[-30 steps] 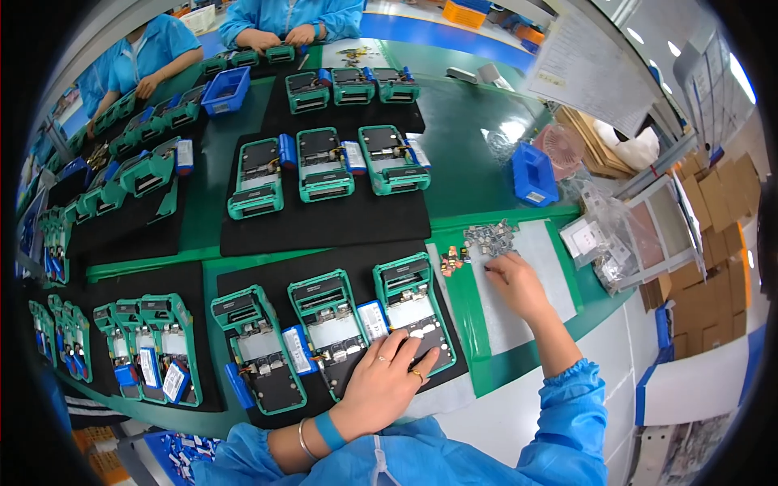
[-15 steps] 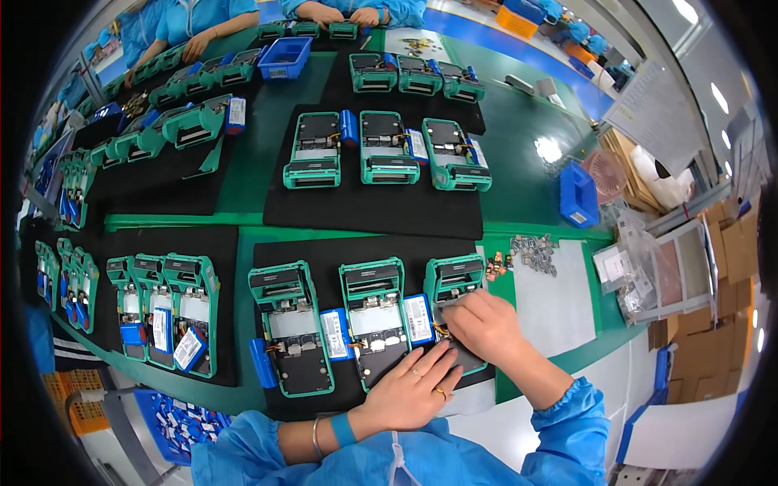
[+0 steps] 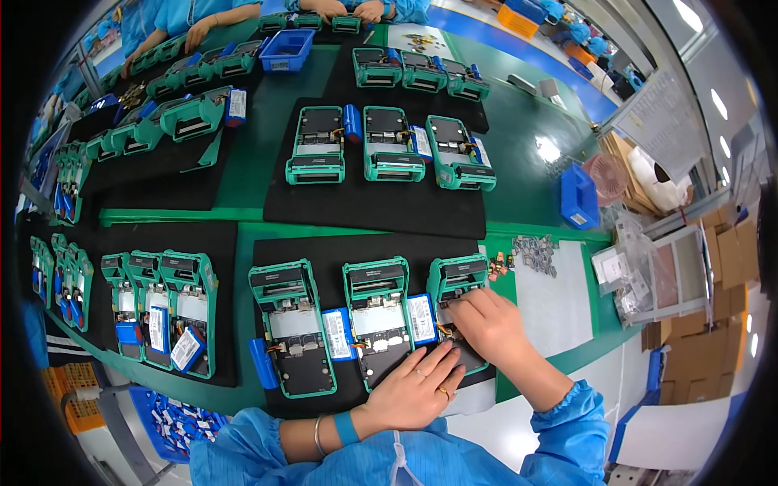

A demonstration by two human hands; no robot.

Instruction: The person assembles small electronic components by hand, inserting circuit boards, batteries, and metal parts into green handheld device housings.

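Three open green-framed electronic device housings stand in a row on a black mat before me: a left one (image 3: 293, 324), a middle one (image 3: 377, 316) and a right one (image 3: 456, 274). Blue battery packs lie beside them, one (image 3: 339, 333) by the middle housing and another (image 3: 421, 318) by the right one, with thin wires leading into the boards. My right hand (image 3: 489, 326) reaches into the right housing, fingertips pinched together; anything between them is hidden. My left hand (image 3: 417, 385) lies flat, fingers stretched out, across the lower end of the right housing, near the middle one.
Small metal parts (image 3: 535, 254) and orange-copper pieces (image 3: 500, 264) lie to the right, by a white sheet (image 3: 553, 300). A blue bin (image 3: 578, 196) stands beyond. More housings (image 3: 393, 144) fill mats ahead and left. Co-workers' hands (image 3: 203, 31) are at the far side.
My right fingertips have shifted slightly within the right housing, still pinched. My left hand stays nearly in place. The whole view has tilted a little.
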